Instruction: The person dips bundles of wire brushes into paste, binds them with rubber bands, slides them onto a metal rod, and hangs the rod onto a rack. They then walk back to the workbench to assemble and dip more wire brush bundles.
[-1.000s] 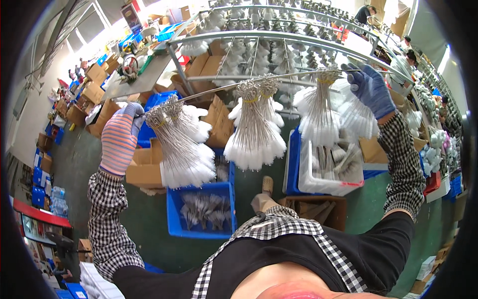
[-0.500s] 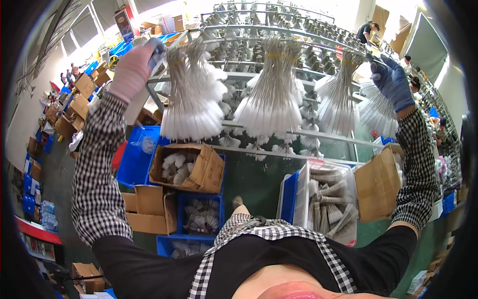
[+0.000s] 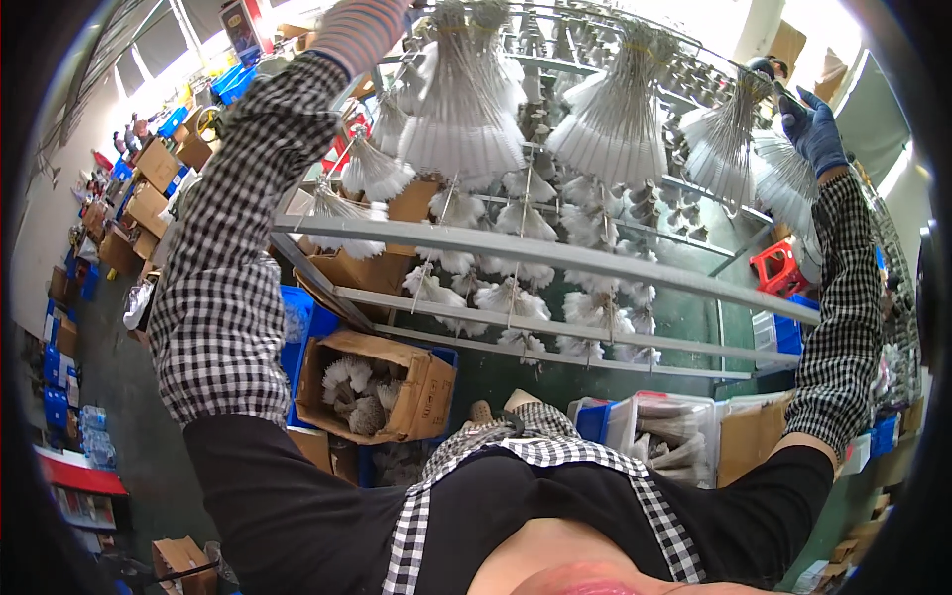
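Observation:
My left hand (image 3: 362,32), in a striped pink-grey knit glove, is raised at the top edge. Its fingertips are partly cut off, closed at the left end of a thin rod (image 3: 696,46). Gripping the rod's other end is my right hand (image 3: 815,134), in a blue-grey glove, one finger sticking up. From the rod hang several bundles of thin stems that flare into white, bristle-like ends: a wide one (image 3: 461,109) near my left hand, another (image 3: 617,114) mid-rod and one (image 3: 732,139) by my right hand. They hang over a grey metal rack (image 3: 555,256).
Smaller white tufts (image 3: 521,220) hang in rows on the rack. Below stand an open cardboard box (image 3: 426,392) and a white crate (image 3: 625,426) with similar pieces. A red stool (image 3: 778,268) is beyond the rack at right. Boxes (image 3: 149,203) crowd the left side.
Both hands remain at the rod. In the picture, my left hand, the rod and its bundles have shifted up and right; the view has moved too, showing more of the lower rack.

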A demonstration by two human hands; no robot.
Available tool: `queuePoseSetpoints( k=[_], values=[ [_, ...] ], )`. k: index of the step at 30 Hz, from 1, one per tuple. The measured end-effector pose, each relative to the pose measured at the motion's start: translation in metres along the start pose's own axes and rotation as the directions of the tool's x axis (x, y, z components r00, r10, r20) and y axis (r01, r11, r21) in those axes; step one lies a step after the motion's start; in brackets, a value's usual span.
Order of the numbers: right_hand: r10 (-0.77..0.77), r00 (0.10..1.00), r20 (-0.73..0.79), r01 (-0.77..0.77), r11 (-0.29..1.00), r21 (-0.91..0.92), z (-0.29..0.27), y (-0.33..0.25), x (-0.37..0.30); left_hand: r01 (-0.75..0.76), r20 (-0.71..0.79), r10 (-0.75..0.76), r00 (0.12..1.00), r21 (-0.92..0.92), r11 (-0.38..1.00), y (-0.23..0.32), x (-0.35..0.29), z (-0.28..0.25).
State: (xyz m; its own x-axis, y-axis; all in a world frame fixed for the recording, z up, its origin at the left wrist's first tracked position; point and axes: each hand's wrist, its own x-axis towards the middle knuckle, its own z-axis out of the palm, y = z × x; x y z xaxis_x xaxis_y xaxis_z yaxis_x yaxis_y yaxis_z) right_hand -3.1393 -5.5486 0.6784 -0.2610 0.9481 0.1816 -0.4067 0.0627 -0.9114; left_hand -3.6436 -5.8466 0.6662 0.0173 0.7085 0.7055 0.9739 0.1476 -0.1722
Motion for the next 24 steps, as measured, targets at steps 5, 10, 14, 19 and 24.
queuePoseSetpoints(
  k=[5, 10, 14, 19, 24],
  values=[
    [0.062, 0.996, 0.064, -0.057, 0.995, -0.078, -0.021, 0.076, 0.146, -0.033, 0.205, 0.016, 0.979, 0.081, 0.996, -0.04, 0.022, 0.115],
    [0.177, 0.975, 0.135, -0.16, 0.979, -0.13, -0.036, 0.173, 0.257, 0.059, 0.269, -0.086, 0.959, 0.109, 0.992, -0.015, -0.004, 0.207],
    [0.296, 0.949, 0.105, -0.29, 0.955, -0.065, -0.015, 0.251, 0.312, 0.234, 0.302, -0.249, 0.92, 0.083, 0.969, -0.005, -0.044, 0.279],
    [0.415, 0.905, 0.099, -0.403, 0.908, -0.115, 0.001, 0.335, 0.375, 0.297, 0.331, -0.31, 0.891, 0.091, 0.951, 0.025, -0.075, 0.305],
    [0.454, 0.875, 0.169, -0.437, 0.89, -0.129, 0.022, 0.395, 0.404, 0.407, 0.432, -0.419, 0.799, 0.126, 0.905, 0.056, -0.081, 0.293]
  ],
)
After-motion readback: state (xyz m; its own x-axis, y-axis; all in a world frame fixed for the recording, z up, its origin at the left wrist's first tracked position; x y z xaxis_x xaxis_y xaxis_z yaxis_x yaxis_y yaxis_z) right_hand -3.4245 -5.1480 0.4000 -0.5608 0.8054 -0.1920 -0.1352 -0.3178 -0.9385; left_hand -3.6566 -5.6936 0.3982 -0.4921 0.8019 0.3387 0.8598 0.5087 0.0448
